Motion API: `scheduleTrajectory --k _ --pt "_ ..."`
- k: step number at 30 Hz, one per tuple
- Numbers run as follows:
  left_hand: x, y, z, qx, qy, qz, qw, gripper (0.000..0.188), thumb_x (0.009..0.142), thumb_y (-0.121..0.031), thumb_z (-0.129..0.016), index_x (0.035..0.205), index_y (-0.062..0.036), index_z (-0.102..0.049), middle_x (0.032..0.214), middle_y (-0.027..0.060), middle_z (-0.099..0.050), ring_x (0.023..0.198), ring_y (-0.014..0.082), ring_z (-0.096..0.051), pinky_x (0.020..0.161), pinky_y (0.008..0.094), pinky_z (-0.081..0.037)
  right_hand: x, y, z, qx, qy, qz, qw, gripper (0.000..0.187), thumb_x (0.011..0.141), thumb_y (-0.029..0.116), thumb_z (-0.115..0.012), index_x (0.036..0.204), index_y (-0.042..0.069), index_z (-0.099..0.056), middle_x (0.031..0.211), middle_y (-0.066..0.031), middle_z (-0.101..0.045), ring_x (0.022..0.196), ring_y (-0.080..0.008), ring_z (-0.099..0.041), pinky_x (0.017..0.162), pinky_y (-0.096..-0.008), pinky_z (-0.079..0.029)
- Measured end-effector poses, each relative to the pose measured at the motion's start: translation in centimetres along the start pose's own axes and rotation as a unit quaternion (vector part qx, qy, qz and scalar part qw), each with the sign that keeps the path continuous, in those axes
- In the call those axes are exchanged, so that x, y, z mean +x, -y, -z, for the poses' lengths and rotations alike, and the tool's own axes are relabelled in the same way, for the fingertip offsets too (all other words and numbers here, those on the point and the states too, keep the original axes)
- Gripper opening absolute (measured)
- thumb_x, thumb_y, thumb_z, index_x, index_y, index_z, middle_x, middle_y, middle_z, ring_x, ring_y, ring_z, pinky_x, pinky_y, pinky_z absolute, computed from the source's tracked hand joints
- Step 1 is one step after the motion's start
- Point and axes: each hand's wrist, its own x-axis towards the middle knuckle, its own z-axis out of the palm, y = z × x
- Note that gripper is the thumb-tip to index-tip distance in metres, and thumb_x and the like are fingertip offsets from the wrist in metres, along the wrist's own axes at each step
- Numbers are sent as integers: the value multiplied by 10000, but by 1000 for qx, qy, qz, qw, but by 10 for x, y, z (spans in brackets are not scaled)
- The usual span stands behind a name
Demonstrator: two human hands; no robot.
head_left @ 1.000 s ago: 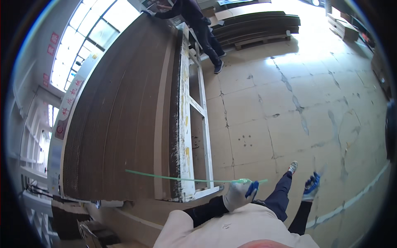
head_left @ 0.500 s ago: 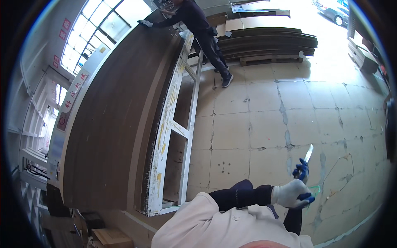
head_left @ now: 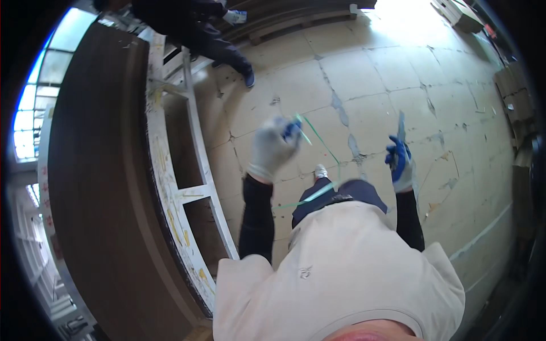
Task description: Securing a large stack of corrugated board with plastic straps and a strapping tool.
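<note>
My left hand (head_left: pixel 275 146), in a white glove with blue fingertips, is raised at the middle with its fingers closed on a thin green strap (head_left: pixel 320 138). The strap trails down to the right, and a wider green length crosses in front of my legs. Out to the right, my right hand (head_left: pixel 401 163) is wrapped round a knife (head_left: pixel 401 128) that points up and away from me. The knife's handle is mostly hidden in the blue-palmed glove. The two hands are well apart, both over the tiled floor.
On the left stands a white metal frame (head_left: pixel 193 195) beside a long brown panel stack (head_left: pixel 94 170). Another person (head_left: pixel 187 25) is at the far end of it. Brown boards on a pallet (head_left: pixel 301 27) lie at the back. A thin loop of scrap lies on the floor at right.
My left hand has swung left and away from my right hand, drawing the green strap along. The view has turned toward the floor, and the other person now holds something pale.
</note>
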Motion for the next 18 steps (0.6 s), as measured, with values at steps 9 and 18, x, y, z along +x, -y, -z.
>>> scheduleTrajectory --k 9,18 --pt "240 49 23 -516 -54 7 855 418 936 -274 -495 1035 113 -618 883 134 -662 676 119 -608 686 235 -478 195 89 -148 67 0 118 991 249 940 142 -525 1150 12 -557 883 -49 -642 557 -47 -521 476 -171 -379" --pt "408 73 -38 -440 -85 72 891 484 948 -380 -461 1040 70 -613 818 81 -639 768 130 -609 726 240 -459 377 183 -287 89 325 -63 939 369 930 209 -498 1243 14 -483 871 -39 -583 546 -37 -493 505 -169 -387"
